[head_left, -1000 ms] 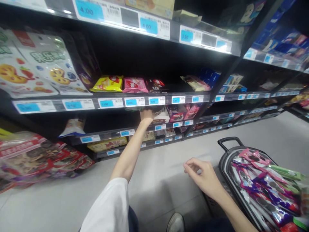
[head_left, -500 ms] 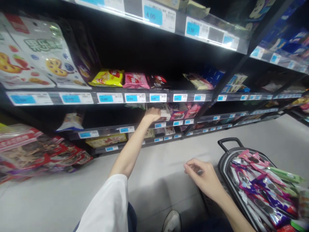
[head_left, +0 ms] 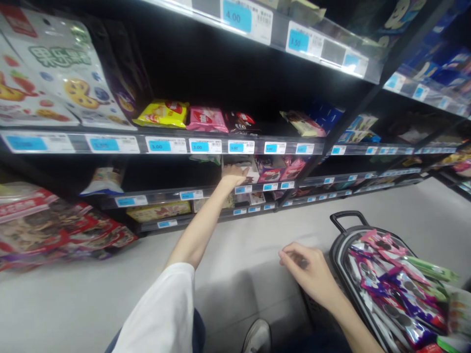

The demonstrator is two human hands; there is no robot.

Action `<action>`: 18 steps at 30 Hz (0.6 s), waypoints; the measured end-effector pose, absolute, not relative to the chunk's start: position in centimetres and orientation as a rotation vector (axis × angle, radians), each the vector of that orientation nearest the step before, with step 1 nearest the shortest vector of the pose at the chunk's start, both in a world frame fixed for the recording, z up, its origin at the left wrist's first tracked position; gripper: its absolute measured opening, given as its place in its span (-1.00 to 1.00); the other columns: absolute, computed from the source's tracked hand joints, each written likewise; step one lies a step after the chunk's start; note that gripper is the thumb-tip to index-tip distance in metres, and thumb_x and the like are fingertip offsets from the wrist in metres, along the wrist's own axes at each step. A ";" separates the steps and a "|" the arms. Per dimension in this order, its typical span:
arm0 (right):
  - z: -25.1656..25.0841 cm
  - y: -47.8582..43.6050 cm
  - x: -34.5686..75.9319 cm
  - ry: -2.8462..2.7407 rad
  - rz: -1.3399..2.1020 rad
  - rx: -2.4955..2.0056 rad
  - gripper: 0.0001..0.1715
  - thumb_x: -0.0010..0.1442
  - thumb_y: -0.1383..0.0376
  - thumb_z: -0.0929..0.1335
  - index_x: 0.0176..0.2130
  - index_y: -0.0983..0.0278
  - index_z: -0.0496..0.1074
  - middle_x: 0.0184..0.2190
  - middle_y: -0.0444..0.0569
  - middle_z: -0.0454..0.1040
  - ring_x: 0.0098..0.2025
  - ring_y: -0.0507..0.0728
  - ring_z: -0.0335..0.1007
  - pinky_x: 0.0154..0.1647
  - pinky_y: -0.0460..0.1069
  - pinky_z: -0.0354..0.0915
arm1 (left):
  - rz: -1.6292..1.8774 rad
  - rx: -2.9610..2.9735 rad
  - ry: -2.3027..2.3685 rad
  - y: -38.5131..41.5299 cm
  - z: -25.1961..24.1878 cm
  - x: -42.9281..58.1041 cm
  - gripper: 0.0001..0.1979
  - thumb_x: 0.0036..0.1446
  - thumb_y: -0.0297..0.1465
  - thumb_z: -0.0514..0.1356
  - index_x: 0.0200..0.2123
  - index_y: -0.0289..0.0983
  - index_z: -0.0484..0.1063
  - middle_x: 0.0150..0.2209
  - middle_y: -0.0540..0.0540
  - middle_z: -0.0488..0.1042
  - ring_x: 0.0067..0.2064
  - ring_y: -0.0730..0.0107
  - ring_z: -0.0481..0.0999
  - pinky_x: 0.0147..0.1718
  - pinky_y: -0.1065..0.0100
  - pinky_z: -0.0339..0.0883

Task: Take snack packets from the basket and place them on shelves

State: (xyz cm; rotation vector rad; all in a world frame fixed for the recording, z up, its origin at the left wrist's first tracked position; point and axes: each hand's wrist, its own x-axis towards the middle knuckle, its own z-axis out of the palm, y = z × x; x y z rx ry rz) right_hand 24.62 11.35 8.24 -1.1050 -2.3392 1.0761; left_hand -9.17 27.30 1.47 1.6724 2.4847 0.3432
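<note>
My left hand (head_left: 234,175) reaches to the lower shelf, at the front of a white open carton (head_left: 252,172). Its thumb points right, apart from the other fingers, which are partly hidden inside the carton. Whether it touches anything in there is hard to see. A dark pink carton of wafer packs (head_left: 271,172) stands just right of it, with pink packs (head_left: 293,168) beyond. My right hand (head_left: 307,270) hovers above the floor, fingers curled and thumb against them, with nothing visible in it. Right of it stands a basket (head_left: 335,252) full of purple and pink snack packs (head_left: 405,289).
The shelf above bears a yellow pack (head_left: 162,114), a pink pack (head_left: 207,119) and a dark pack (head_left: 241,122). Price-tag rails (head_left: 241,147) edge the shelves. Large white cookie bags (head_left: 79,73) stand left. Red snack bags (head_left: 62,228) lie lower left. My shoe (head_left: 258,336) is below.
My left hand has opened somewhat at the white carton, its thumb now stretched to the right. My right hand stays curled in nearly the same place. The view has shifted slightly.
</note>
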 end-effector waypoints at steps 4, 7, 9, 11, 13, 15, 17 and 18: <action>8.3 11.4 24.7 -2.340 1.066 -1.118 -0.66 0.34 0.12 0.31 -0.37 0.24 0.50 -0.48 -0.10 0.55 -0.44 0.07 0.44 -0.35 -0.06 0.32 | 0.306 1.650 2.488 27.4 1.8 -9.4 -0.31 0.34 -0.01 -0.17 0.05 -0.34 0.55 0.11 -0.38 0.51 0.12 -0.11 0.50 0.07 0.09 0.33; 8.4 11.4 24.7 -2.338 1.059 -1.121 -0.67 0.33 0.12 0.31 -0.38 0.24 0.50 -0.48 -0.10 0.55 -0.44 0.07 0.43 -0.35 -0.06 0.32 | 0.348 1.637 2.516 27.6 2.1 -9.3 -0.41 0.33 -0.11 -0.12 0.13 -0.31 0.49 0.13 -0.36 0.50 0.16 -0.07 0.47 0.09 0.12 0.33; 8.5 11.4 24.7 -2.336 1.059 -1.121 -0.67 0.33 0.13 0.32 -0.38 0.24 0.50 -0.48 -0.10 0.55 -0.44 0.07 0.44 -0.35 -0.06 0.32 | 0.367 1.628 2.515 27.9 2.3 -9.4 -0.43 0.33 -0.16 -0.12 0.12 -0.34 0.49 0.12 -0.38 0.51 0.17 -0.07 0.47 0.10 0.11 0.33; 8.6 11.3 24.8 -2.343 1.058 -1.117 -0.67 0.33 0.13 0.32 -0.38 0.24 0.49 -0.49 -0.11 0.54 -0.44 0.08 0.44 -0.34 -0.07 0.32 | 0.365 1.606 2.482 28.4 2.4 -9.7 -0.44 0.31 -0.18 -0.10 0.09 -0.36 0.53 0.11 -0.41 0.52 0.14 -0.09 0.50 0.06 0.10 0.36; 8.6 11.1 24.9 -2.367 1.049 -1.107 -0.66 0.34 0.13 0.31 -0.39 0.24 0.49 -0.50 -0.11 0.53 -0.44 0.07 0.44 -0.36 -0.07 0.32 | 0.366 1.580 2.434 29.1 2.3 -10.3 -0.47 0.27 -0.18 -0.04 0.06 -0.33 0.55 0.11 -0.40 0.52 0.13 -0.12 0.52 0.02 0.10 0.40; 8.6 10.8 25.1 -2.394 1.023 -1.109 -0.65 0.34 0.12 0.31 -0.39 0.23 0.49 -0.49 -0.11 0.54 -0.44 0.08 0.45 -0.38 -0.08 0.32 | 0.392 1.562 2.389 29.9 2.1 -10.9 -0.51 0.21 -0.17 0.05 0.05 -0.25 0.57 0.11 -0.33 0.53 0.14 -0.11 0.51 0.03 0.12 0.40; 8.6 10.7 25.1 -2.423 0.982 -1.120 -0.66 0.34 0.12 0.31 -0.39 0.22 0.49 -0.48 -0.11 0.54 -0.44 0.09 0.46 -0.40 -0.08 0.32 | 0.445 1.553 2.357 30.7 1.9 -11.5 -0.54 0.16 -0.17 0.11 0.05 -0.17 0.58 0.11 -0.25 0.55 0.16 -0.08 0.50 0.07 0.16 0.38; 8.6 10.7 25.0 -2.437 0.959 -1.124 -0.66 0.34 0.12 0.31 -0.39 0.22 0.49 -0.49 -0.11 0.54 -0.45 0.09 0.46 -0.41 -0.08 0.32 | 0.476 1.549 2.345 31.0 1.8 -11.7 -0.54 0.15 -0.17 0.12 0.05 -0.14 0.58 0.11 -0.22 0.56 0.17 -0.06 0.50 0.09 0.16 0.37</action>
